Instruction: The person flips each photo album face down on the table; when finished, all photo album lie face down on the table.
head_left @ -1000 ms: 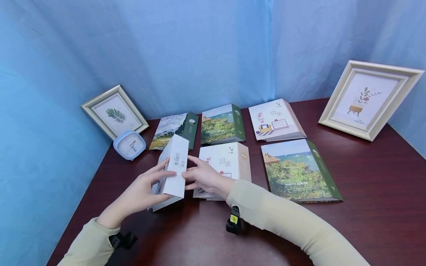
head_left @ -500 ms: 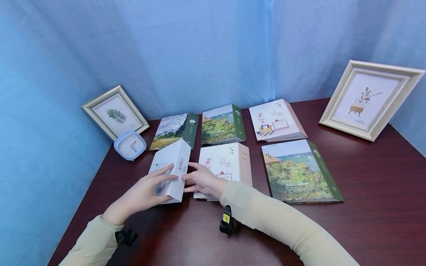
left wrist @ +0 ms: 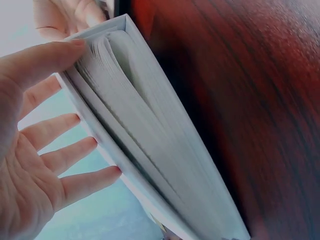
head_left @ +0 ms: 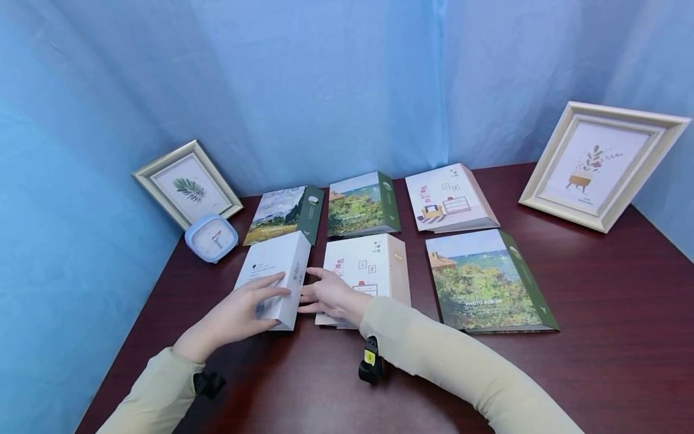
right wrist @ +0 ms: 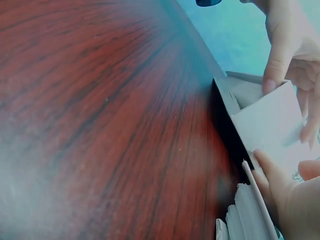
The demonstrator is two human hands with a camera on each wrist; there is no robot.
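Observation:
A white photo album (head_left: 271,259) lies at the left of the front row, its plain back cover up and its lettered spine facing right. My left hand (head_left: 244,310) holds its near spine-side corner, thumb at the lower end and fingertips on the cover. In the left wrist view the page block (left wrist: 135,110) shows below the thumb. My right hand (head_left: 333,295) touches the spine with extended fingers and partly covers a neighbouring white album (head_left: 355,262) with a furniture drawing.
Behind lie a landscape album (head_left: 276,208), a garden album (head_left: 355,205) and another white album (head_left: 447,196). A second garden album (head_left: 482,277) is at right. A blue clock (head_left: 211,237) and leaf picture frame (head_left: 190,184) stand left; a plant picture frame (head_left: 602,166) stands right.
The white album has tipped leftward from a steep tilt to lying back cover up. Both hands have followed it slightly downward and stay at its spine side.

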